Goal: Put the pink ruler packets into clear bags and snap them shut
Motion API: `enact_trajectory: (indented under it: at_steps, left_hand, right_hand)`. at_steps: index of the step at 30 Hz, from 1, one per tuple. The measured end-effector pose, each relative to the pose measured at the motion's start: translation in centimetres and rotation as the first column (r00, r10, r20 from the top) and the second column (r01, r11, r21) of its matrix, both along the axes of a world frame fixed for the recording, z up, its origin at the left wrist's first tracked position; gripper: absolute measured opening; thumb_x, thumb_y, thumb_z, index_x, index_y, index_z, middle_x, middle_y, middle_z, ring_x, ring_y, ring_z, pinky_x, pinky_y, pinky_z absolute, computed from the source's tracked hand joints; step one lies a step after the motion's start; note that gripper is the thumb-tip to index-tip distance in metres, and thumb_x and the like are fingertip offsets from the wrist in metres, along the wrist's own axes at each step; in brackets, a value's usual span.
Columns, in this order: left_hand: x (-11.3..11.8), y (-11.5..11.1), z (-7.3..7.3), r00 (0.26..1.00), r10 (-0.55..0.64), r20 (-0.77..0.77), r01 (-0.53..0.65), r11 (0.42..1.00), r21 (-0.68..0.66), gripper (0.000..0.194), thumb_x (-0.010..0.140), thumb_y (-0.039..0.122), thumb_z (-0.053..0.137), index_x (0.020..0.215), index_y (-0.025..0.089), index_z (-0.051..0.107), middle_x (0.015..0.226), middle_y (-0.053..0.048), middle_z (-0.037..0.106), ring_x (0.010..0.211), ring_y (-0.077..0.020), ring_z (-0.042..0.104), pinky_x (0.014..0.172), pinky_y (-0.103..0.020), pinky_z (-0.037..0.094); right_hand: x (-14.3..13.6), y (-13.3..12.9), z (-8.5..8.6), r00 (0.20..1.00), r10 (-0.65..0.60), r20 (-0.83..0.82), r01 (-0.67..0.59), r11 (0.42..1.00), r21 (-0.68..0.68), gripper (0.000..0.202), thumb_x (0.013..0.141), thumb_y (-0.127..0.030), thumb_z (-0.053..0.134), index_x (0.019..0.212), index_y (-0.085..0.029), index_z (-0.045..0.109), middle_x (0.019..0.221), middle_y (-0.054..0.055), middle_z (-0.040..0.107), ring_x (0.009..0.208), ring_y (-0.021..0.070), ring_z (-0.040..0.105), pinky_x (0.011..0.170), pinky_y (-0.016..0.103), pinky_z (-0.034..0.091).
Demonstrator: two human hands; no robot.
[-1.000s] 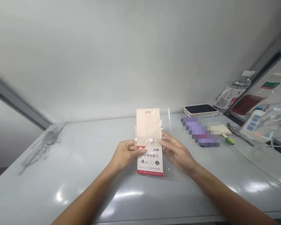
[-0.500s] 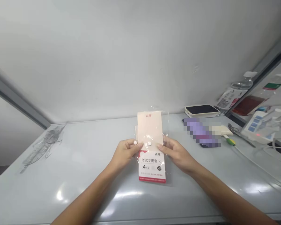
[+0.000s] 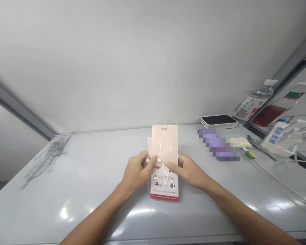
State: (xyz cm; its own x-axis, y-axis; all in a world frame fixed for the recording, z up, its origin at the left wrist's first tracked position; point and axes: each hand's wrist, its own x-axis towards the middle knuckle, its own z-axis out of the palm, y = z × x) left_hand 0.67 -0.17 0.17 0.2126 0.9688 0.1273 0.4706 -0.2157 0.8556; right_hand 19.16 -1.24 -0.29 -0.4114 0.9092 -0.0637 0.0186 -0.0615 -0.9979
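Pink and white inside clear film: hold the packet over the worktop, clamped at opposite edges by left hand and right hand. Best to press lightly beside the front white button, also gripping the layers behind to prevent slipping.

Between our left hand and right hand we grip a pink-and-white packet (its clear sleeve catches the light), with more pink card peeking out behind its left side. Clear plastic pieces lie by the table's left edge; we see a phone and a bottle near its back right corner.
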Motion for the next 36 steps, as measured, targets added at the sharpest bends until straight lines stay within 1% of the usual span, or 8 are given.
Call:
enact_trajectory:
  at_steps: [4,7,11,14,20,26,32,36]
  left_hand:
    - [-0.01,-0.24,0.23,0.991,-0.129,0.035,0.128,0.991,0.036,0.021,0.082,0.037,0.044,0.07,0.019,0.046,0.055,0.004,0.045,0.048,-0.0082,0.037,0.046,-0.022,0.028]
    - [-0.02,-0.39,0.42,0.98,-0.197,-0.035,0.2,0.976,0.086,0.017,0.082,0.035,0.045,0.077,0.019,0.049,0.063,0.002,0.049,0.051,-0.0086,0.04,0.048,-0.022,0.032]
    - [-0.03,-0.39,0.55,0.975,-0.195,-0.106,0.209,0.968,0.139,0.016,0.083,0.033,0.043,0.082,0.019,0.052,0.078,-0.001,0.054,0.059,-0.01,0.048,0.053,-0.022,0.037]
    - [-0.09,-0.19,0.44,0.979,-0.161,-0.124,0.177,0.976,0.13,0.02,0.086,0.033,0.038,0.081,0.02,0.052,0.076,-0.001,0.056,0.06,-0.0108,0.05,0.053,-0.023,0.038]
    - [-0.34,-0.08,0.16,0.976,-0.2,-0.083,0.208,0.973,0.097,0.019,0.087,0.032,0.035,0.08,0.019,0.047,0.065,0.001,0.056,0.054,-0.01,0.05,0.05,-0.022,0.036]
    - [-0.38,-0.52,0.35,0.946,-0.293,-0.142,0.313,0.938,0.152,0.018,0.086,0.031,0.038,0.084,0.019,0.052,0.07,0.0,0.056,0.053,-0.009,0.048,0.052,-0.022,0.036]
    - [0.15,-0.38,0.13,0.963,-0.219,0.158,0.235,0.968,-0.09,0.021,0.078,0.038,0.054,0.078,0.019,0.045,0.063,0.003,0.055,0.051,-0.0087,0.052,0.047,-0.02,0.038]
    - [0.5,-0.17,0.04,0.891,-0.129,0.436,0.251,0.939,-0.236,0.037,0.068,0.035,0.066,0.079,0.021,0.033,0.062,0.007,0.051,0.047,-0.0069,0.05,0.04,-0.017,0.036]
  right_hand:
    - [-0.04,0.07,0.01,0.998,-0.053,0.015,0.053,0.998,0.022,0.035,0.079,-0.043,0.053,0.1,-0.016,0.061,0.092,0.007,0.067,0.085,0.0243,0.063,0.071,0.036,0.05]
    - [0.01,0.19,-0.06,0.997,-0.078,0.004,0.078,0.996,0.038,0.035,0.077,-0.044,0.054,0.097,-0.016,0.061,0.09,0.007,0.068,0.082,0.0236,0.063,0.068,0.034,0.05]
    - [0.06,0.22,-0.06,0.995,-0.096,-0.008,0.096,0.994,0.05,0.032,0.077,-0.043,0.054,0.093,-0.016,0.061,0.087,0.006,0.068,0.08,0.0234,0.064,0.066,0.033,0.05]
    - [0.04,0.13,0.03,0.991,-0.133,-0.011,0.133,0.99,0.044,0.029,0.078,-0.042,0.054,0.089,-0.016,0.061,0.086,0.006,0.068,0.081,0.0242,0.063,0.066,0.033,0.049]
    - [-0.06,0.15,0.24,0.978,-0.206,0.028,0.207,0.978,-0.014,0.033,0.071,-0.041,0.062,0.09,-0.014,0.063,0.089,0.008,0.069,0.081,0.0267,0.064,0.065,0.035,0.051]
    - [-0.14,0.23,0.33,0.976,-0.217,0.019,0.218,0.973,-0.069,0.035,0.065,-0.038,0.069,0.091,-0.014,0.065,0.09,0.009,0.07,0.084,0.0271,0.064,0.069,0.037,0.053]
    - [-0.18,-0.15,0.31,0.985,-0.171,0.009,0.171,0.985,-0.034,0.031,0.067,-0.037,0.067,0.088,-0.015,0.065,0.082,0.007,0.07,0.076,0.0253,0.065,0.063,0.035,0.053]
    - [-0.31,-0.5,0.54,0.998,-0.032,-0.061,0.033,0.999,0.008,0.03,0.076,-0.037,0.058,0.097,-0.017,0.063,0.086,0.006,0.069,0.077,0.0226,0.065,0.065,0.033,0.052]
